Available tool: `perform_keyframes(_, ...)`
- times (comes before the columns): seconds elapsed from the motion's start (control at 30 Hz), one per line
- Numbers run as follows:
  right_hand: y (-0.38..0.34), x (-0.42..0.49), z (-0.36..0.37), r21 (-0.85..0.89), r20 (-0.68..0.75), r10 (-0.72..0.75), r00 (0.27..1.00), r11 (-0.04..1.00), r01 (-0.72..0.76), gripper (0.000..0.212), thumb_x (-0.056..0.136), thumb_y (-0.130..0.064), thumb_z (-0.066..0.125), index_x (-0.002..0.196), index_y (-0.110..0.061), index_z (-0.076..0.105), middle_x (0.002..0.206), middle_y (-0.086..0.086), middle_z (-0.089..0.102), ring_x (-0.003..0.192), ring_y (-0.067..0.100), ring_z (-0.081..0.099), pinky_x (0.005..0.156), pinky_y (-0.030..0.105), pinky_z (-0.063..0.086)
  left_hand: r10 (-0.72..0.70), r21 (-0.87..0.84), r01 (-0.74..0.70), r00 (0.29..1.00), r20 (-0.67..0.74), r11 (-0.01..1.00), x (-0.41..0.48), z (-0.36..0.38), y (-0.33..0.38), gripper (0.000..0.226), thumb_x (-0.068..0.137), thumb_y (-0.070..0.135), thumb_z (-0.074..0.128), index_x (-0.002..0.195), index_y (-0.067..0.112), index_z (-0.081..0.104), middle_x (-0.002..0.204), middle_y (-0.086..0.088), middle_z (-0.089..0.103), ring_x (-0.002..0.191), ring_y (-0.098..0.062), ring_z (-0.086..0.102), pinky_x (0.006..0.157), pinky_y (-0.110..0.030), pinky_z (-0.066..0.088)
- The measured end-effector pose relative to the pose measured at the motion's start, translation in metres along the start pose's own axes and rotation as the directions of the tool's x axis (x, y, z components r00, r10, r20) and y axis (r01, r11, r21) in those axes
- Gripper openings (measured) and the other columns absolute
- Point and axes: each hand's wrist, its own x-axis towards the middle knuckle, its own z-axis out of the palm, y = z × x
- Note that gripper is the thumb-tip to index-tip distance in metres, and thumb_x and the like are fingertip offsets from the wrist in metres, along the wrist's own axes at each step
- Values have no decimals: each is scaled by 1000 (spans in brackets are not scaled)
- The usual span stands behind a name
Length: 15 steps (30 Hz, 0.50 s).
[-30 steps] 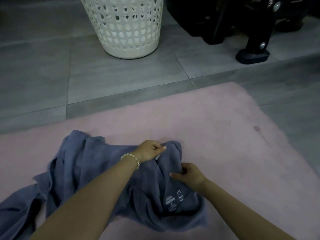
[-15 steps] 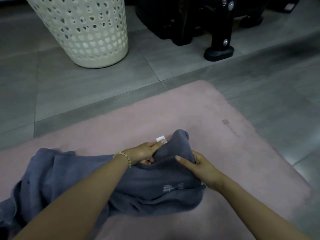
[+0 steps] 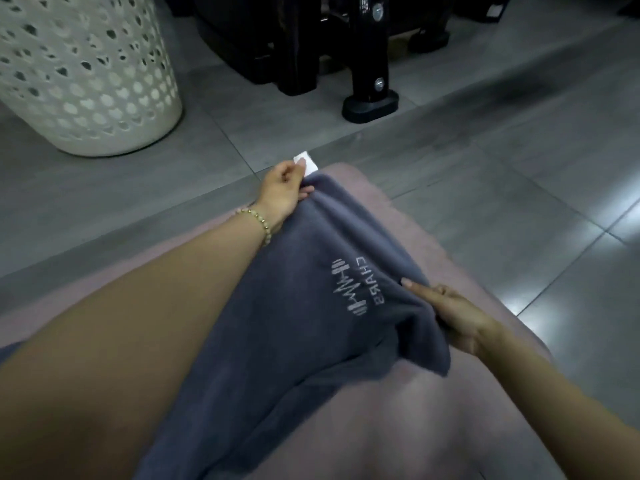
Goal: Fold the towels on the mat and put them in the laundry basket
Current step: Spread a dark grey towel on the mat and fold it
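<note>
Over the pink mat, both hands stretch a blue-grey embroidered towel.

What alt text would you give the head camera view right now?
A left hand and right hand hold a grey-blue towel stretched over a pink mat, the left pinching the corner by its white tag. A white perforated laundry basket stands on the tiled floor beyond.

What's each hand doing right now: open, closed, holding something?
Left hand: pinching the grey towel at its tagged corner.
Right hand: gripping a fold of the same towel.
</note>
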Motion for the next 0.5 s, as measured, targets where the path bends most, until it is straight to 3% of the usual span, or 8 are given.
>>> perform_keyframes(0.03, -1, 7, -8, -2, -91, -57, 994, 998, 57, 25, 76, -26, 66, 87, -4, 72, 82, 13, 73, 72, 19, 69, 60, 25, 55, 14, 112, -17, 999, 30, 994, 4, 5, -3, 42, 94, 35, 53, 126, 8, 43, 121, -13, 56, 103, -13, 64, 92, -24, 50)
perform_keyframes(0.07, 2, 14, -16, -16, -181, -101, 978, 995, 100, 32, 75, -27, 70, 95, -2, 69, 88, 14, 72, 76, 20, 68, 63, 25, 55, 35, 273, -56, 996, 80, 960, 0, 8, -11, 68, 91, 41, 56, 144, 14, 24, 145, -13, 39, 130, -20, 46, 109, -32, 36)
perform_keyframes(0.1, 8, 22, -24, -49, -278, -127, 952, 992, 118, 36, 75, -27, 73, 100, -1, 67, 91, 14, 71, 78, 21, 66, 64, 24, 54, 61, 410, -108, 990, 125, 906, -8, 9, -24, 79, 90, 43, 56, 150, 18, 10, 155, -11, 20, 142, -22, 24, 116, -33, 20)
perform_keyframes(0.17, 28, 31, -39, -156, -444, -148, 884, 984, 86, 31, 77, -25, 76, 97, -3, 65, 80, 9, 64, 69, 18, 57, 55, 16, 47, 108, 604, -197, 978, 180, 773, -38, 12, -59, 73, 93, 41, 51, 150, 15, 12, 156, -12, 14, 145, -24, 11, 116, -31, 9)
perform_keyframes(0.23, 54, 32, -48, -316, -530, -157, 833, 948, -23, 28, 76, -30, 77, 74, -9, 59, 63, 0, 50, 61, 15, 45, 47, 14, 37, 112, 719, -237, 970, 217, 653, -78, 11, -100, 63, 93, 50, 44, 146, 19, 27, 149, -9, 27, 138, -26, 23, 112, -32, 16)
perform_keyframes(0.3, 76, 26, -52, -393, -556, -169, 814, 916, -79, 37, 70, -35, 81, 62, -14, 52, 58, -3, 47, 63, 16, 44, 49, 18, 35, 34, 800, -233, 966, 258, 553, -119, 9, -133, 68, 89, 67, 30, 143, 27, 34, 142, -3, 34, 129, -24, 31, 107, -33, 22)
perform_keyframes(0.4, 90, 10, -48, -303, -559, -173, 811, 953, -5, 32, 69, -30, 83, 68, -8, 61, 60, -3, 55, 54, 7, 48, 50, 13, 40, -12, 828, -260, 952, 306, 498, -163, 10, -166, 97, 70, 85, -4, 143, 33, 34, 149, 2, 28, 134, -19, 22, 111, -30, 16)
perform_keyframes(0.5, 96, -5, -44, -278, -448, -183, 875, 959, 58, 29, 78, -24, 76, 69, -1, 60, 63, 3, 50, 54, 6, 42, 54, 19, 37, -6, 833, -262, 953, 303, 487, -181, 15, -180, 96, 72, 80, -15, 147, 34, 21, 158, 5, 10, 145, -17, 4, 114, -26, -7)
